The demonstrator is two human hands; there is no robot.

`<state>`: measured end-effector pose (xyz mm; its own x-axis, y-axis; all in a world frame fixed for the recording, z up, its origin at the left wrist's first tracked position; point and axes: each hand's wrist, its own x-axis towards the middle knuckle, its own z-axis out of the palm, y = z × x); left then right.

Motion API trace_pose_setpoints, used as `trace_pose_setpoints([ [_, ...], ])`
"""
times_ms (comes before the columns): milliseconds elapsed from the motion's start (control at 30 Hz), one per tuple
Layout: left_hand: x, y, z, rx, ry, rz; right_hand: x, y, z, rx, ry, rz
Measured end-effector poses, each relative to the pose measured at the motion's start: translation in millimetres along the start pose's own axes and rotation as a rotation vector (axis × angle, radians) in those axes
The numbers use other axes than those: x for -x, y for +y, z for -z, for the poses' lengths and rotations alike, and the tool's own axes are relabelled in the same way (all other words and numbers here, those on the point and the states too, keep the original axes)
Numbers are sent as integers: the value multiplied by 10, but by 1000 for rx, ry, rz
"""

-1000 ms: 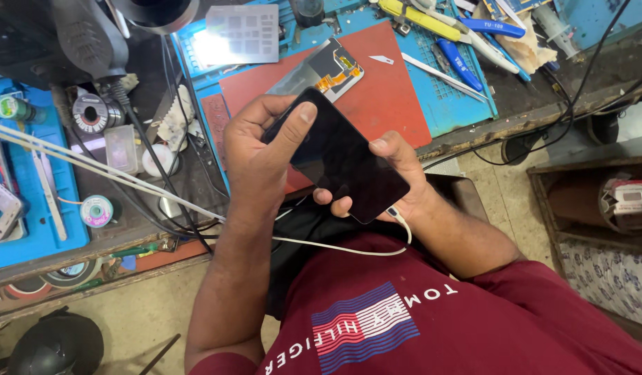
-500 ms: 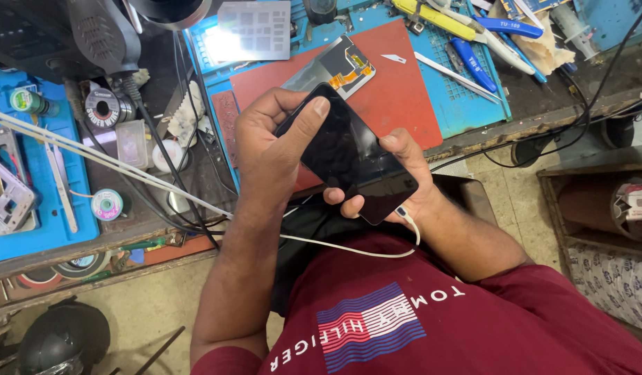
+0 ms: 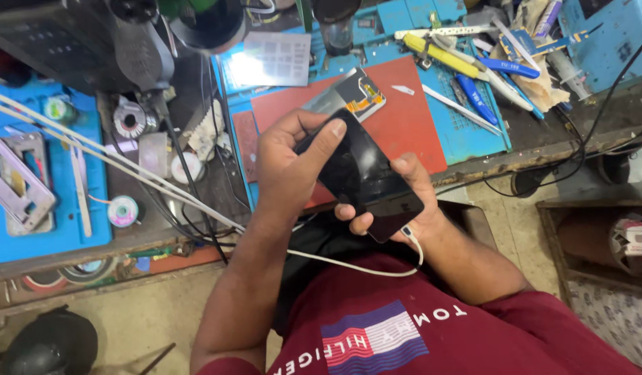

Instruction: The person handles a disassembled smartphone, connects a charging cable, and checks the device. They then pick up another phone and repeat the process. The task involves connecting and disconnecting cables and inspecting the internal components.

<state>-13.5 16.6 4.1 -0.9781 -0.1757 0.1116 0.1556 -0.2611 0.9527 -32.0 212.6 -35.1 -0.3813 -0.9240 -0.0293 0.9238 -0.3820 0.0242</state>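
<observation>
Both hands hold a black phone with a dark screen, in front of my chest and over the bench edge. My left hand wraps the phone's upper left side, and its thumb lies across the glass. My right hand supports the phone's lower right end from below, fingers curled over both edges. A white cable is plugged into the phone's lower end next to my right hand and loops across my dark red shirt.
Behind the phone lies a red mat on a blue mat, with a bare display part on it. Screwdrivers and tweezers lie top right. A solder spool and a metal frame are at left; a wooden box stands at right.
The phone stays in both hands with the left thumb on the glass. Hands and phone have shifted slightly, and the view has moved a little over the bench.
</observation>
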Motion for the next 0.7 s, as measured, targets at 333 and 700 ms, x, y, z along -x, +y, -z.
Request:
trace_pose_setpoints([
  [333,-48,57,-43,-184,48,-13,-34,51,-34,-87,-46,34],
  [700,-65,46,7,-87,-29,-21,-20,30,35,-114,-82,28],
])
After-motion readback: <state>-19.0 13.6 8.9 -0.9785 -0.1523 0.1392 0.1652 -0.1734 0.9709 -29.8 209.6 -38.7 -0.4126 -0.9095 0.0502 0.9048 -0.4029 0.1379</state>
